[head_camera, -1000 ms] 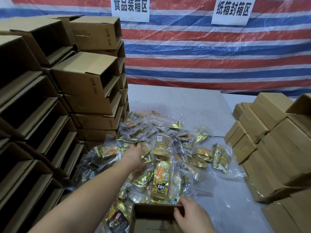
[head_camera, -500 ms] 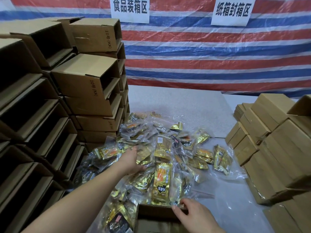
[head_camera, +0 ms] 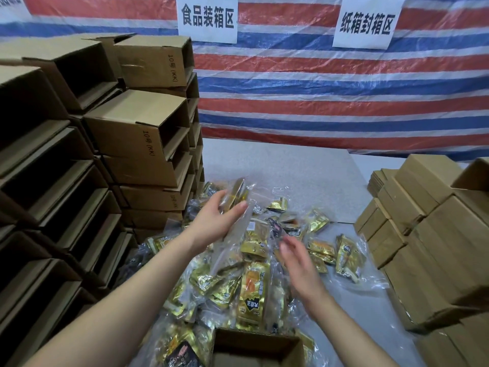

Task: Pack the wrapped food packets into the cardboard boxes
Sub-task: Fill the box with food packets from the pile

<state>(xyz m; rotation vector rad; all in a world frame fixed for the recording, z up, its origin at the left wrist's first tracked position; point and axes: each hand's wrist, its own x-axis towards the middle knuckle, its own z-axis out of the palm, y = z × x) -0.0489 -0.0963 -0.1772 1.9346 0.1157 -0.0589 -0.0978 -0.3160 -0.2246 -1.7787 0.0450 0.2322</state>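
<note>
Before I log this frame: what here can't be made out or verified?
Head view, the only one:
- Open box: its inside is cut off by the bottom edge, so its contents are unknown.
- Right hand: motion-blurred, finger pose unclear.
- Packet in the left hand: blurred, print unreadable.
- Stacked boxes on the right: closed.

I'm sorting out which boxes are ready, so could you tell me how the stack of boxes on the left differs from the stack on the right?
The left stack lies on its side with open mouths showing dark, empty interiors; the right stack has its flaps closed. The left stack rises well above the packet pile; the right stack sits lower. Both are plain brown cardboard.
</note>
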